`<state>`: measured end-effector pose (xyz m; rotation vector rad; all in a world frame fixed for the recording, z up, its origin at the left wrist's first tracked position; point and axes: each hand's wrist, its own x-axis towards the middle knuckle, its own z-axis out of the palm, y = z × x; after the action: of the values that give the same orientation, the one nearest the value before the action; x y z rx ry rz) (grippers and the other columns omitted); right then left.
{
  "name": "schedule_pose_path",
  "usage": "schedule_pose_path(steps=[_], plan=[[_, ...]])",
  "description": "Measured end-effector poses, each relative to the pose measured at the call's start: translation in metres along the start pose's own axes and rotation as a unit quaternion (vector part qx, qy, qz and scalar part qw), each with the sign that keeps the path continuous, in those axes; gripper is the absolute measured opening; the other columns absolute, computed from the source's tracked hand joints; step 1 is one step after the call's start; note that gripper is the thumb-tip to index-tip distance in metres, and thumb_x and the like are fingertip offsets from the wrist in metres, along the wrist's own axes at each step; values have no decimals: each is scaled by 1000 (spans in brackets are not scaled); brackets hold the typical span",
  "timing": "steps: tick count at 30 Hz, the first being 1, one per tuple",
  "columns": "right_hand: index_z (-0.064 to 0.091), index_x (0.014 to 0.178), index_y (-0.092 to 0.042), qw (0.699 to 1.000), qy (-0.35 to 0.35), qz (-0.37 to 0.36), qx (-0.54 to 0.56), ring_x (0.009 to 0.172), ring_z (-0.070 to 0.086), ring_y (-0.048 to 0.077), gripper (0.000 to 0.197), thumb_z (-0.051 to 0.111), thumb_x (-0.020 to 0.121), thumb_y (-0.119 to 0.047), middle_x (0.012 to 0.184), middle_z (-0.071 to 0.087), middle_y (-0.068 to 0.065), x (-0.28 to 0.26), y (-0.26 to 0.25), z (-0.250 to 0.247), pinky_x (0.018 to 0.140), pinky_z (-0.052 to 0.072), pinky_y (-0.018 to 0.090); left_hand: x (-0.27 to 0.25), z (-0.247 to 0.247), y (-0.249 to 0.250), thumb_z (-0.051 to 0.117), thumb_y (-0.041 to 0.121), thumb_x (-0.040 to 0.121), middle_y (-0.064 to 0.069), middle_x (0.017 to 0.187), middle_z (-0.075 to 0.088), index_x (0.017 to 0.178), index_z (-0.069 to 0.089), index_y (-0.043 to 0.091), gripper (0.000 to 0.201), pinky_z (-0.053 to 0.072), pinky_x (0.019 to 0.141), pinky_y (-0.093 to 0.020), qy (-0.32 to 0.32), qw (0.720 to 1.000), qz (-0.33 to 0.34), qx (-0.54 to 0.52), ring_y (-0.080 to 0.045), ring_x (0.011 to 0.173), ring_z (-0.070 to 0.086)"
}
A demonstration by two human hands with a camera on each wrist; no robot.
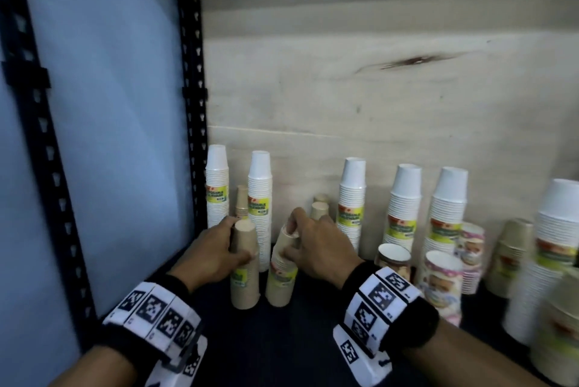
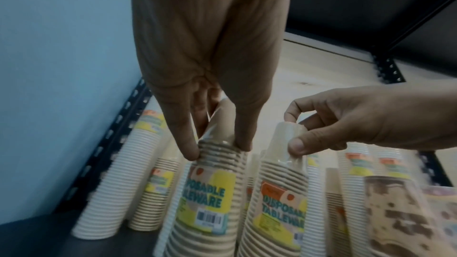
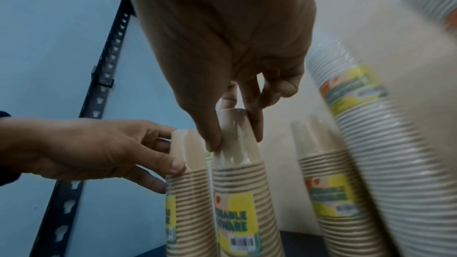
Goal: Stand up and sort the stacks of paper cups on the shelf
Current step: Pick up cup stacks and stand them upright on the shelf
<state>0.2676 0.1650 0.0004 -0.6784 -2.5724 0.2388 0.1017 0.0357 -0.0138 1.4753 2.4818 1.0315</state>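
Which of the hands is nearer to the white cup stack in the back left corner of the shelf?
Left. The left hand grips a brown cup stack just in front of the white corner stack; the right hand holds another brown stack farther right.

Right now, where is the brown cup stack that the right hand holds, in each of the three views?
Head: brown stack in the right hand stands low at centre, tilted, its top under the right hand.
Left wrist: right of centre, the hand entering from the right.
Right wrist: at centre, below the hand.
Shared landmark: the neighbouring brown stack in the left hand.
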Motion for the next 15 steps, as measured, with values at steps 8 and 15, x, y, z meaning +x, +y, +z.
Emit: schedule_pose_path(steps=[8,15], plan=[[46,102,-32,998,-5,47,-48,110,45,23,38,69,78,-49,101,62,2,-48,44,-46,84,44,36,6,45,58,75,34,79,7,114,61,127,46,28,57,52,89,-34,-73,995,73,-12,-12,100,61],[47,105,-34,995,-8,58,-78,111,43,23,38,68,79,-51,104,64,0,-63,63,-61,82,37,35,4,64,85,75,32,81,10,114,59,132,43,26,60,47,81,-21,-105,989,95,-29,-9,100,59]])
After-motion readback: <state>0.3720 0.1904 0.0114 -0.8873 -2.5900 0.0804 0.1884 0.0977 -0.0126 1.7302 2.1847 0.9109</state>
